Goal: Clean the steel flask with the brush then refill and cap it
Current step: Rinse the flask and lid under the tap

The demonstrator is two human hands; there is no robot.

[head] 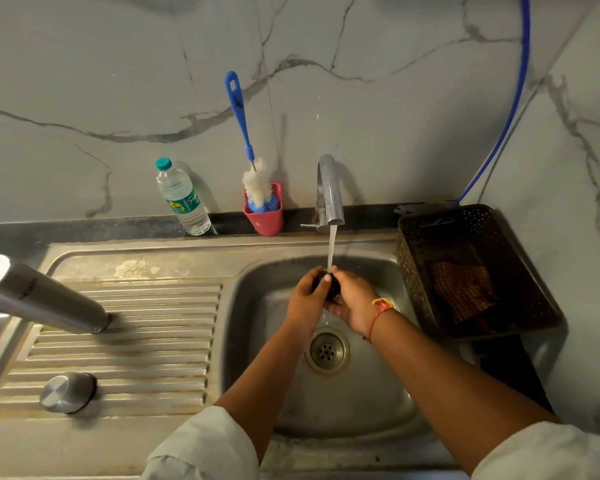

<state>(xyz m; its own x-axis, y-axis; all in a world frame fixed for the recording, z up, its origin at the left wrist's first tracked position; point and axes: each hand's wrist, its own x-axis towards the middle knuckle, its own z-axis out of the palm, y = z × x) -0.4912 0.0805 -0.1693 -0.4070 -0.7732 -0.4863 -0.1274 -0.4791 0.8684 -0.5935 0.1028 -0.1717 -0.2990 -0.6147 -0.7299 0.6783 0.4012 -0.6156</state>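
The steel flask point(39, 296) stands on the ribbed drainboard at the left, its open mouth toward the camera. Its steel cap point(67, 392) lies on the drainboard nearer to me. A bottle brush with a blue handle point(247, 157) stands in a pink cup point(264, 216) against the wall. Over the sink bowl, my left hand point(307, 296) and my right hand point(352, 299) together hold a small dark round object point(328, 285) under the running tap water. Most of that object is hidden by my fingers.
The chrome tap point(329, 192) runs a thin stream into the sink bowl point(371, 393), whose drain point(327, 351) lies below my hands. A plastic water bottle point(182, 199) stands left of the pink cup. A brown perforated basket point(471, 271) with a checked cloth sits at the right.
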